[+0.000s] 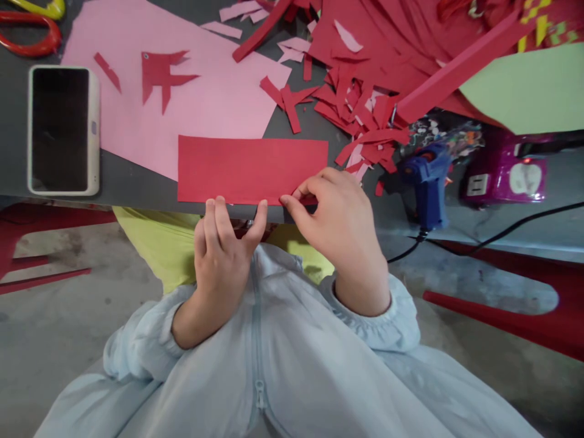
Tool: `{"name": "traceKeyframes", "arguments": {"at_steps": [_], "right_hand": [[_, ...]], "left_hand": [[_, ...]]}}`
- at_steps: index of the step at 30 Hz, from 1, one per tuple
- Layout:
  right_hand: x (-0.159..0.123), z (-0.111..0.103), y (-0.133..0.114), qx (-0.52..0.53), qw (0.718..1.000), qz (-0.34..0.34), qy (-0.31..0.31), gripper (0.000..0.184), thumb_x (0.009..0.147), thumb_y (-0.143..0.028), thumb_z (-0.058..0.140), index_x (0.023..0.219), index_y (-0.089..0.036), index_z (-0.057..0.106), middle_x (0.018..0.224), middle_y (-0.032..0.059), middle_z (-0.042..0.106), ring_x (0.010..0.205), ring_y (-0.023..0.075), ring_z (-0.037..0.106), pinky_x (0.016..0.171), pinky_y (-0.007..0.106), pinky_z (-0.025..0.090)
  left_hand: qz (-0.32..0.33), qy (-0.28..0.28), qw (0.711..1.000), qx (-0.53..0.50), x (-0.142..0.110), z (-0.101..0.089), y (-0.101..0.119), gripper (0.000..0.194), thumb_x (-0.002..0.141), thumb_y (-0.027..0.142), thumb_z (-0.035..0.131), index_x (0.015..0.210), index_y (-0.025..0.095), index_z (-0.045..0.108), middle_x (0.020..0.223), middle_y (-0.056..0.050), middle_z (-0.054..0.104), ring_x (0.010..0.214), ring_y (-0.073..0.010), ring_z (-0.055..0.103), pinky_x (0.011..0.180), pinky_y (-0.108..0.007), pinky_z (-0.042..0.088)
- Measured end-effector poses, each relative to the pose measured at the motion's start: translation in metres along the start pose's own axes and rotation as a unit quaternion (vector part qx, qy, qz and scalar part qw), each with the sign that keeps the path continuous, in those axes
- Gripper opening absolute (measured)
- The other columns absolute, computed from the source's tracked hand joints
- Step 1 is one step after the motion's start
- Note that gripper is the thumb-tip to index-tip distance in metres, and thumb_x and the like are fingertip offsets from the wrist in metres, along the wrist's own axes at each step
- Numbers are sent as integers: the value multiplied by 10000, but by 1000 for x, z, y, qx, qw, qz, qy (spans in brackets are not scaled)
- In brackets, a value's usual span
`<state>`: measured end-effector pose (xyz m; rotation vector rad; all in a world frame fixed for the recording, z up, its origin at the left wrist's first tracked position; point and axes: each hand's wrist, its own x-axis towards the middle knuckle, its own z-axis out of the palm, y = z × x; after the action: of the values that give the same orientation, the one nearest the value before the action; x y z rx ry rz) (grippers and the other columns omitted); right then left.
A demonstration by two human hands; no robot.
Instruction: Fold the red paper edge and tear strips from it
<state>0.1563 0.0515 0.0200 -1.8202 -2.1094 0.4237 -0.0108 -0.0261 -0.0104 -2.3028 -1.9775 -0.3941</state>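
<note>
A red paper rectangle [246, 169] lies along the table's front edge, partly over a pink paper sheet [219, 91]. At its lower edge, my left hand [223, 243] rests its fingertips, with thumb and fingers apart. My right hand [337, 213] has thumb and forefinger closed on the paper's lower edge near the right corner. Above the rectangle, a red paper cutout [159, 76] with pointed prongs and a small red strip [107, 72] lie on the pink sheet.
A phone [60, 131] and red-handled scissors [31, 35] are at left. Red paper scraps [356, 109] are heaped right of centre. Further right are a blue glue gun [429, 185], a purple power strip [506, 170] with a black cord, and green paper [531, 88].
</note>
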Motion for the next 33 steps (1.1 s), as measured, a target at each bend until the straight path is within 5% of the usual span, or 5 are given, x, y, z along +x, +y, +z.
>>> {"name": "traceKeyframes", "arguments": {"at_steps": [6,13,21,28,33], "right_hand": [[2,2,1,-16,1000,-8,-6,186,876,-319,653,729,-208,633,825,80,633,825,252,549,784,399,420],[-1,2,3,-15,1000,-14,10,207,902,-351,650,752,-207,643,836,71,639,817,242,550,785,383,430],[-9,-3,21,-19,999,13,47,280,929,-426,617,742,-218,628,785,59,614,821,247,553,810,401,441],[-8,-2,20,-29,999,11,28,307,961,-429,561,761,-207,629,848,85,628,844,254,555,804,400,436],[-8,-2,22,-33,999,-4,32,343,987,-445,506,773,-206,626,846,92,621,847,260,547,796,408,433]], "left_hand": [[83,34,994,54,2,-1,-3,587,986,256,581,1544,272,398,1418,-205,583,1405,-336,506,1135,-500,419],[71,49,996,27,2,6,-2,694,1009,216,502,1608,76,181,1379,-218,616,1394,-294,520,1202,-410,350],[47,9,999,23,4,5,1,679,993,116,480,1595,341,263,1461,-164,555,1420,-316,492,1160,-508,398],[86,20,996,15,7,1,8,654,1000,187,499,1598,103,247,1403,-219,601,1432,-304,477,1202,-426,339],[101,9,994,41,10,1,11,627,1004,159,476,1596,137,272,1404,-201,602,1397,-288,521,1196,-403,353]]}}
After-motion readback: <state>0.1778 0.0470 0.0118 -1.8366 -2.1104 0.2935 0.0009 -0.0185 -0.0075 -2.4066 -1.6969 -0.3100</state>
